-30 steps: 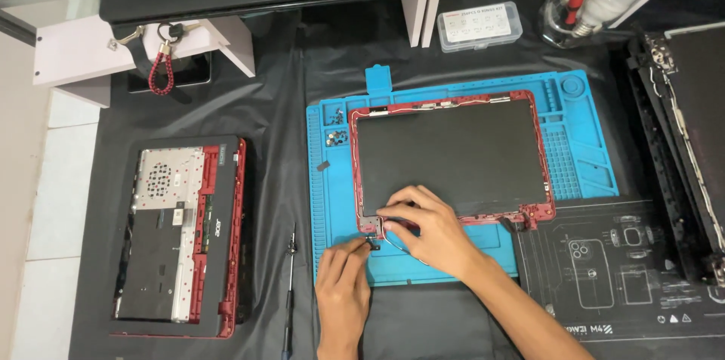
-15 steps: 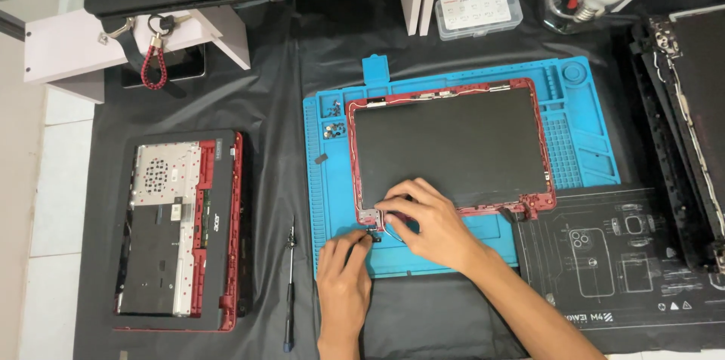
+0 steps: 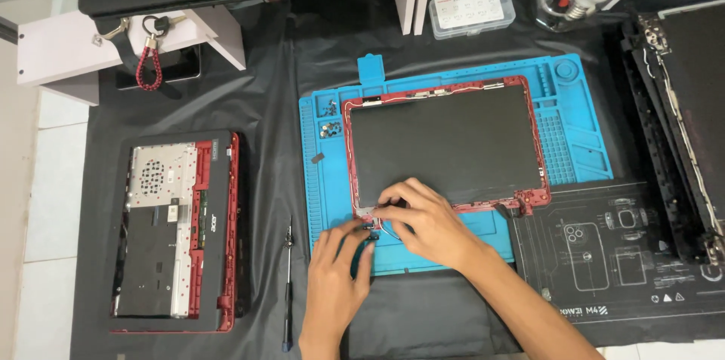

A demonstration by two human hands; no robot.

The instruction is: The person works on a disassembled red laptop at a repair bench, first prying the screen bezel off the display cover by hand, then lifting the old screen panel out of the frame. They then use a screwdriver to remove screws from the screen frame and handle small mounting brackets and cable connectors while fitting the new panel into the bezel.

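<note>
Here, the right hand (image 3: 427,228) rests on the bottom left corner of the flat dark screen panel in its red plastic frame (image 3: 445,145), which lies on the blue rubber work mat (image 3: 574,141) on the worktop. Its grip looks pinched shut on a thin wire at the small metal hinge (image 3: 368,213). The left hand (image 3: 336,277) lies just beside it, fingers bent; I cannot tell if it holds anything. I think small, slow pulls are best here, with one hand keeping the frame flat. The long thin screwdriver (image 3: 288,292) lies near the left hand.
</note>
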